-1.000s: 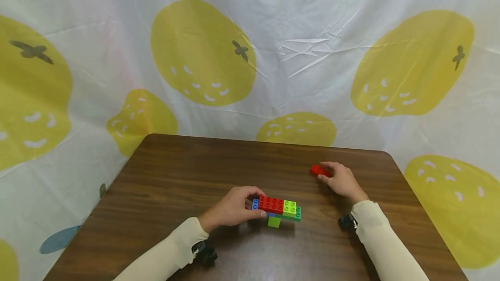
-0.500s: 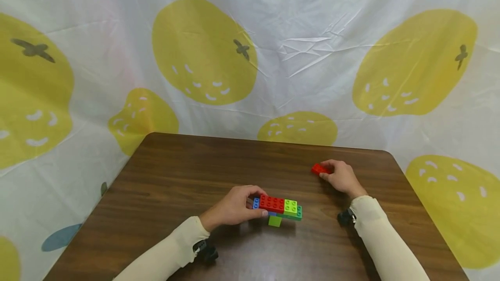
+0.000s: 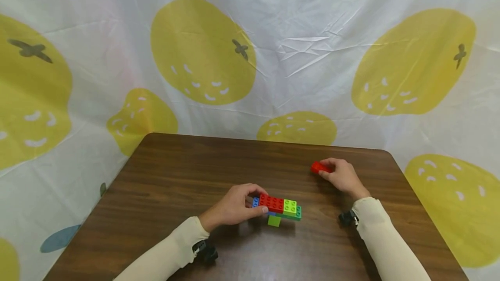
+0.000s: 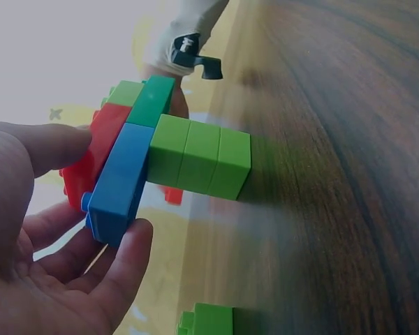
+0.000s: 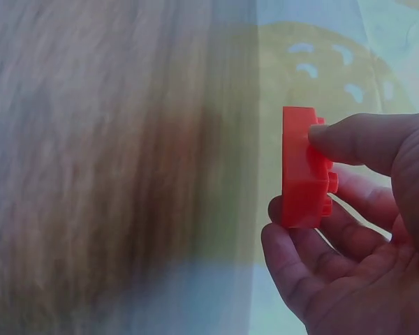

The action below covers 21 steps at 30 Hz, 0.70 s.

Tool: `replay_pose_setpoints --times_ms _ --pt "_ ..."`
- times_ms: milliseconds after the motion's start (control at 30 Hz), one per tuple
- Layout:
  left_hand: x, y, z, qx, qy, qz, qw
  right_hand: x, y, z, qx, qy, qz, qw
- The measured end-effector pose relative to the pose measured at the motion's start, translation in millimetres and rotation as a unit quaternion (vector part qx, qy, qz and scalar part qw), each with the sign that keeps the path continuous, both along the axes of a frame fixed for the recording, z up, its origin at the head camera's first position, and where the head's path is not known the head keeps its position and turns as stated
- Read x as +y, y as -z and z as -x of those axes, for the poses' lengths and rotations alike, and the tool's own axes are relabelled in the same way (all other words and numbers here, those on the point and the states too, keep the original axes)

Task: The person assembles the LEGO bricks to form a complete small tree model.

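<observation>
My left hand (image 3: 234, 206) grips one end of a toy-brick build at the table's middle. On top sit a long red brick (image 3: 271, 203) and a lime brick (image 3: 290, 206). Beneath them run a blue brick (image 4: 120, 183) and a dark green brick (image 4: 152, 101), end to end. A short stack of lime bricks (image 4: 199, 157) juts from their underside; whether it touches the table I cannot tell. Farther back on the right, my right hand (image 3: 343, 177) pinches a separate red brick (image 5: 302, 167) between thumb and fingers, its studs turned toward the palm.
A loose green brick (image 4: 213, 319) shows at the bottom of the left wrist view. The brown wooden table (image 3: 218, 155) ends at a lemon-print curtain (image 3: 293, 68) behind it. Both wrists wear a small black camera (image 3: 205, 251).
The red brick in my right hand has tilted and risen slightly; that hand has barely shifted. My left hand and the build stay nearly in place.
</observation>
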<state>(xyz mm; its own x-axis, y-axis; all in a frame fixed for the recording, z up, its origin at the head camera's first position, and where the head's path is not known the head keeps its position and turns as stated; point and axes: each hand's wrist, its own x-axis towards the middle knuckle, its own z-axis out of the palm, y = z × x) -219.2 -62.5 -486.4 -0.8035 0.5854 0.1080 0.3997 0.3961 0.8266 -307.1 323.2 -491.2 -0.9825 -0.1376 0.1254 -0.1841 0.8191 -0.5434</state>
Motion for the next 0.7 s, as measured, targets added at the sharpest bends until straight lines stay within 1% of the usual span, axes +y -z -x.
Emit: replay_pose_setpoints --times_ms 167,300,500,700 --pt "0 -1.9 -1.2 0.001 -0.003 -0.001 1.0 -7 -9.3 -6.3 0.0 -0.01 0.002 1.0" --pt "0 -2.6 -1.6 -0.001 -0.005 0.002 1.0 -16 -19.4 -13.5 0.003 -0.023 0.021 1.0" --pt "0 -2.3 -1.2 -0.002 -0.001 0.001 1.0 -29 -33.6 -25.1 0.028 -0.035 0.025 0.999" --pt "-2 -1.9 -0.1 0.0 0.005 -0.001 1.0 -46 -46.9 -37.7 0.064 -0.068 0.031 0.995"
